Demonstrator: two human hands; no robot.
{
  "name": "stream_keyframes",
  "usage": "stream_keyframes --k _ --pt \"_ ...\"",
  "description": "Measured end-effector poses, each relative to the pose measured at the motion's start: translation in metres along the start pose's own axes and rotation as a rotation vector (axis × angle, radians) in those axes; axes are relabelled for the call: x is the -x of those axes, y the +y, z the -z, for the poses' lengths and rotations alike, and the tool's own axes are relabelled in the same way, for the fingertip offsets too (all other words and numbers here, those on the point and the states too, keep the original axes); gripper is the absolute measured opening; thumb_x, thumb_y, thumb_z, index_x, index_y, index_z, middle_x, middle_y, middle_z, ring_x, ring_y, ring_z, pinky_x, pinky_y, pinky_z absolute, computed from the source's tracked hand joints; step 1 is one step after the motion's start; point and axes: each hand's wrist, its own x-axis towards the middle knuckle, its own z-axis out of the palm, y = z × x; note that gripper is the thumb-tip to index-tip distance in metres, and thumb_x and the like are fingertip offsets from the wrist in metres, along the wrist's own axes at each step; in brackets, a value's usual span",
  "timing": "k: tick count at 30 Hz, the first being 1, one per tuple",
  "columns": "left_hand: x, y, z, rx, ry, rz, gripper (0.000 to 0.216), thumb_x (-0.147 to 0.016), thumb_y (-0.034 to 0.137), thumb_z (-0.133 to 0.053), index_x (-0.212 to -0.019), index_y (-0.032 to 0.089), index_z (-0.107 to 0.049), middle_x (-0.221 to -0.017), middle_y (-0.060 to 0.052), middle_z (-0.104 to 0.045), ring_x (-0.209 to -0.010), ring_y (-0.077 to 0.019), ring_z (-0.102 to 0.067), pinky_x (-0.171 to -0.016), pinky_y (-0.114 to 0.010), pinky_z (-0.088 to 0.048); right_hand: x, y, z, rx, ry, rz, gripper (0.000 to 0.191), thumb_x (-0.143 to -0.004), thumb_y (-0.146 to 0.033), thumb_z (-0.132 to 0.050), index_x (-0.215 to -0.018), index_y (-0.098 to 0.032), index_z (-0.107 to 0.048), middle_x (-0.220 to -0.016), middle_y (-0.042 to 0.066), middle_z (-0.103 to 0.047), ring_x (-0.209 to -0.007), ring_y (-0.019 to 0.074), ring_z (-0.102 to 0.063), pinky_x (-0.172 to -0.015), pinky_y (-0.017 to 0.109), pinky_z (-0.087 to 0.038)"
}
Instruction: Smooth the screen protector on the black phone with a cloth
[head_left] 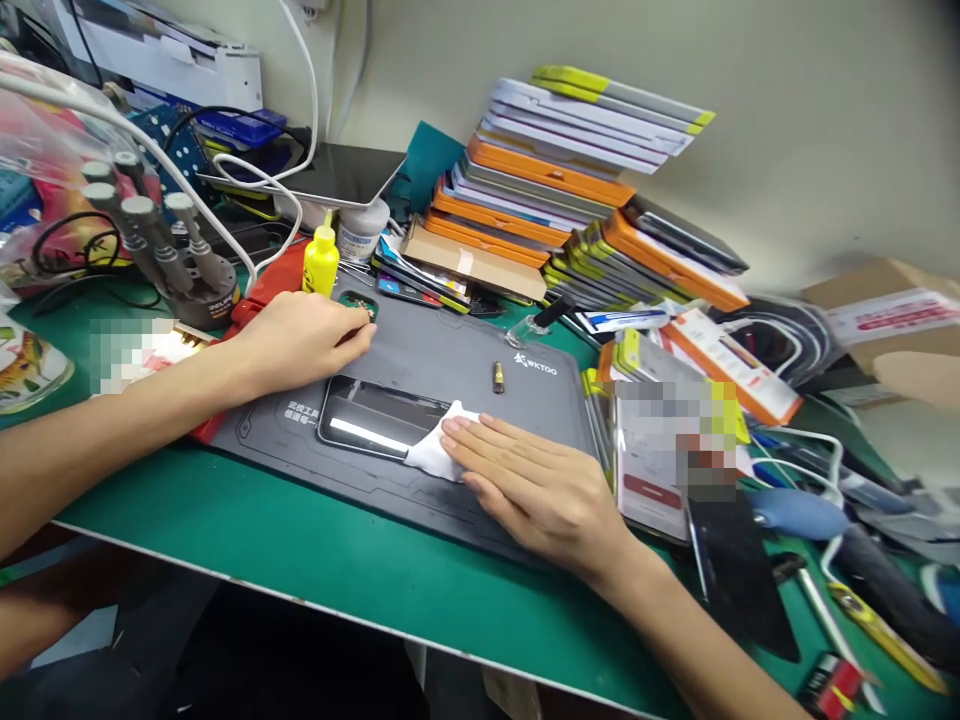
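Observation:
A smartphone (375, 418) lies face up on a dark grey work mat (420, 350), its black glass reflecting a bright strip. My right hand (536, 490) presses a folded white wipe (439, 450) onto the phone's right end, fingers long and together over it. My left hand (311, 340) hovers past the phone's upper left corner with fingertips pinched; whatever they hold, if anything, is hidden. Just beyond those fingertips sits a small green dish (358, 300) of tiny parts. A small brass-coloured piece (499, 377) stands on the mat, near a clear glass bottle (525, 328) with a black top.
A yellow squeeze bottle (320, 258) stands behind my left hand. Stacked flat boxes (540, 190) line the wall. A screwdriver holder (199, 290) is at the left. Phone boxes (649, 450), a blue-handled tool (801, 513) and a yellow cutter (889, 640) crowd the right side.

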Motion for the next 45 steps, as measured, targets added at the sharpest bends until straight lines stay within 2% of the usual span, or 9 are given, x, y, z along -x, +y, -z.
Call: stream_keyframes --k 4,8,13,19,24,31,39,42,45 --pt "0.004 0.0 0.005 -0.027 0.011 -0.012 0.045 -0.106 0.043 -0.032 -0.084 0.021 -0.065 -0.081 -0.006 -0.077 -0.08 -0.0248 -0.073 -0.062 -0.033 -0.03 -0.001 0.002 0.005 0.006 0.051 -0.048 0.031 -0.098 -0.008 -0.072 -0.128 -0.016 -0.078 -0.123 0.009 -0.084 -0.115 0.0229 -0.081 -0.111 0.043 -0.064" --pt "0.007 -0.003 0.005 -0.003 0.034 -0.03 0.046 -0.105 0.047 -0.032 -0.078 0.024 -0.062 -0.071 -0.004 -0.069 -0.07 -0.0221 -0.066 -0.06 -0.033 -0.025 -0.002 -0.005 0.007 0.008 0.051 -0.115 0.032 -0.097 -0.001 -0.069 -0.126 -0.012 -0.077 -0.127 0.011 -0.082 -0.122 0.0227 -0.079 -0.111 0.04 -0.065" --pt "0.006 -0.007 0.005 0.054 0.074 -0.147 0.045 -0.107 0.046 -0.038 -0.077 0.024 -0.063 -0.07 -0.001 -0.068 -0.067 -0.0191 -0.064 -0.059 -0.032 -0.03 0.006 -0.008 0.007 0.017 0.037 -0.2 0.036 -0.095 0.009 -0.062 -0.124 -0.009 -0.075 -0.13 0.013 -0.081 -0.125 0.0241 -0.077 -0.111 0.042 -0.064" --pt "0.004 -0.008 0.006 0.1 0.031 -0.445 0.03 -0.11 0.045 -0.052 -0.109 0.025 -0.074 -0.113 -0.004 -0.078 -0.1 -0.0215 -0.073 -0.079 -0.031 -0.051 0.008 -0.002 0.009 0.043 0.077 -0.246 0.024 -0.096 0.005 -0.069 -0.115 -0.009 -0.076 -0.113 0.011 -0.085 -0.108 0.0253 -0.081 -0.097 0.04 -0.066" --pt "0.002 -0.007 0.007 0.096 0.024 -0.588 0.036 -0.108 0.049 -0.059 -0.133 0.025 -0.069 -0.138 -0.009 -0.073 -0.123 -0.0268 -0.069 -0.107 -0.041 -0.052 0.006 -0.01 0.011 0.016 0.144 -0.296 0.021 -0.096 0.003 -0.071 -0.112 -0.01 -0.076 -0.098 0.008 -0.082 -0.093 0.0207 -0.076 -0.089 0.036 -0.064" --pt "0.008 0.008 0.004 0.139 -0.082 -0.62 0.068 -0.1 0.069 -0.062 -0.147 0.021 -0.057 -0.143 -0.015 -0.07 -0.125 -0.0338 -0.067 -0.107 -0.05 -0.051 0.0 -0.021 0.0 0.018 0.04 -0.282 0.03 -0.103 -0.001 -0.06 -0.125 -0.014 -0.076 -0.093 0.004 -0.077 -0.092 0.0198 -0.071 -0.101 0.039 -0.063" --pt "0.008 0.012 -0.001 0.141 -0.1 -0.593 0.062 -0.1 0.064 -0.066 -0.143 0.019 -0.06 -0.134 -0.015 -0.07 -0.113 -0.0323 -0.069 -0.098 -0.047 -0.056 -0.012 -0.017 0.008 -0.014 -0.066 -0.282 0.03 -0.108 -0.028 -0.063 -0.131 -0.011 -0.073 -0.139 0.015 -0.071 -0.148 0.0292 -0.054 -0.135 0.051 -0.037" --pt "0.009 0.013 0.0 0.118 -0.097 -0.595 0.061 -0.102 0.062 -0.063 -0.145 0.019 -0.058 -0.133 -0.016 -0.07 -0.109 -0.0319 -0.07 -0.094 -0.046 -0.058 -0.007 -0.02 0.012 0.001 -0.081 -0.284 0.032 -0.106 -0.025 -0.067 -0.132 -0.007 -0.072 -0.138 0.014 -0.073 -0.15 0.0277 -0.053 -0.139 0.046 -0.029" --pt "0.012 0.014 0.002 0.114 -0.091 -0.584 0.061 -0.102 0.06 -0.065 -0.148 0.02 -0.058 -0.132 -0.016 -0.072 -0.109 -0.0317 -0.072 -0.092 -0.045 -0.06 0.001 -0.019 0.01 -0.005 -0.079 -0.306 0.031 -0.106 -0.024 -0.068 -0.133 -0.009 -0.071 -0.136 0.013 -0.075 -0.147 0.0258 -0.057 -0.138 0.046 -0.032"
